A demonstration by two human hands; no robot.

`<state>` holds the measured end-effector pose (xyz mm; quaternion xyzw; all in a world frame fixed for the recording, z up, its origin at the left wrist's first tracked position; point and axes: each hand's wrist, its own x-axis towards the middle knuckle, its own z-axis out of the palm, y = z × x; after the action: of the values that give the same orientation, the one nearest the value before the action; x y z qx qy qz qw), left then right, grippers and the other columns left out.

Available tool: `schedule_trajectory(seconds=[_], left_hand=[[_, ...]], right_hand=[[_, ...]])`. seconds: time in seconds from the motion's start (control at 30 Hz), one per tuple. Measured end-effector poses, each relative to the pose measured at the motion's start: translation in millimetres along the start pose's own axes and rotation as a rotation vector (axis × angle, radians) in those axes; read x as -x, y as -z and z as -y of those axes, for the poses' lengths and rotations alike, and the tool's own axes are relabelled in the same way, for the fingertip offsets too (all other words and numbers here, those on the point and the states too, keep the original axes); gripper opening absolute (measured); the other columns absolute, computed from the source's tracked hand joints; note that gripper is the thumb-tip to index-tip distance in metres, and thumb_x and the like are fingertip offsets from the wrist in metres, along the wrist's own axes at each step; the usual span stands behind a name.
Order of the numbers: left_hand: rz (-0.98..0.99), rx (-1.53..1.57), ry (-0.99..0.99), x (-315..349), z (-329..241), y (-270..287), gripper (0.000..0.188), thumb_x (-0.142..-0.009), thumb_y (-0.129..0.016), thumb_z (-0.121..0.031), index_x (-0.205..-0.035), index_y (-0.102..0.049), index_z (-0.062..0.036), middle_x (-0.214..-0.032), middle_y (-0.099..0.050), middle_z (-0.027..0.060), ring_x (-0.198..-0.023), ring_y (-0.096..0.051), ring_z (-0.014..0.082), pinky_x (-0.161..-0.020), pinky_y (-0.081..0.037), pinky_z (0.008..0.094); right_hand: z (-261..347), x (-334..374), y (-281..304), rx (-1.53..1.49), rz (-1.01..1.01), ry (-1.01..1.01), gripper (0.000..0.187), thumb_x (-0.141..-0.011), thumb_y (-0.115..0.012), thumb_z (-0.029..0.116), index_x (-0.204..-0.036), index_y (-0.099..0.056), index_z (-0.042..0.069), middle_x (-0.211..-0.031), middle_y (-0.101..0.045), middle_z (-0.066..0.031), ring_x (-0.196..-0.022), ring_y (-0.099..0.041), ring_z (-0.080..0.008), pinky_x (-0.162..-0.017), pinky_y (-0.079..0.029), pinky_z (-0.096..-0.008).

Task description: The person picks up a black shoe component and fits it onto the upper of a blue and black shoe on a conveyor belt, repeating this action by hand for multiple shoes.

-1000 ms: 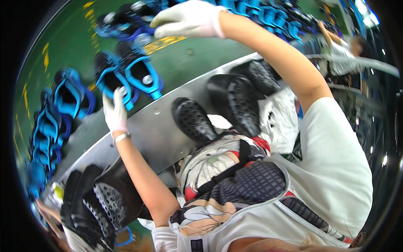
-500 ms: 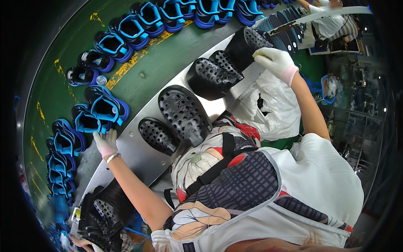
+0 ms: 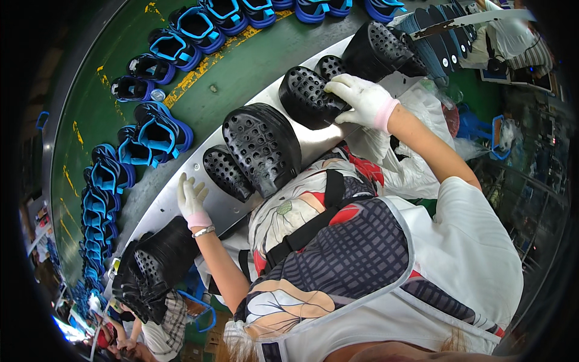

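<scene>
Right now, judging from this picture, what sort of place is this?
Probably a shoe factory: many blue-and-black shoes stand along a green surface, and black blocks dotted with holes rest on a metal ledge beside it.

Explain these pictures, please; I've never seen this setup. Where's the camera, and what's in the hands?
There's no robot: this is a person in white gloves. Every picture comes from a wide camera on their head, looking down, so straight edges bend. Black, hole-covered pieces lie on a metal bench; beyond it, blue-and-black shoes line a green surface. The left hand is open, holding nothing. The right hand is at the end of another black piece; how firmly it grips isn't clear.
</scene>
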<state>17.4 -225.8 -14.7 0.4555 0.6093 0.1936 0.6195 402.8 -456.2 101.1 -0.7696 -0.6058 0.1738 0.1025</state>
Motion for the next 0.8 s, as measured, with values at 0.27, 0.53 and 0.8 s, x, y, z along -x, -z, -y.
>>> schedule_trajectory(seconds=[0.27,0.53,0.8], left_hand=[[0.079,-0.027,-0.017,5,5,-19,0.048,-0.098,-0.049,-0.032,-0.137,-0.047,-0.0043,-0.124,-0.054,0.0190,-0.095,-0.062,0.0257,-0.079,-0.053,0.0349],[0.087,-0.062,0.009,5,1,-27,0.050,-0.096,-0.049,-0.033,-0.136,-0.048,-0.0032,-0.124,-0.054,0.0189,-0.094,-0.061,0.0251,-0.079,-0.052,0.0339],[0.084,-0.019,-0.034,5,-10,-27,0.047,-0.098,-0.048,-0.032,-0.134,-0.050,-0.0014,-0.120,-0.057,0.0162,-0.093,-0.062,0.0226,-0.079,-0.052,0.0321]], right_hand=[[-13,-7,12,-0.037,0.089,0.032,0.057,-0.064,-0.079,0.026,-0.112,-0.057,0.006,-0.110,-0.056,-0.0100,-0.104,-0.057,-0.0295,-0.088,-0.049,-0.0365],[-22,8,19,-0.002,0.018,0.093,0.056,-0.063,-0.080,0.027,-0.110,-0.057,0.007,-0.109,-0.057,-0.0110,-0.102,-0.057,-0.0309,-0.088,-0.048,-0.0383],[5,8,69,-1.056,-0.107,-0.323,0.049,-0.072,-0.075,0.018,-0.113,-0.054,0.001,-0.105,-0.057,-0.0078,-0.096,-0.058,-0.0151,-0.083,-0.049,-0.0290]])
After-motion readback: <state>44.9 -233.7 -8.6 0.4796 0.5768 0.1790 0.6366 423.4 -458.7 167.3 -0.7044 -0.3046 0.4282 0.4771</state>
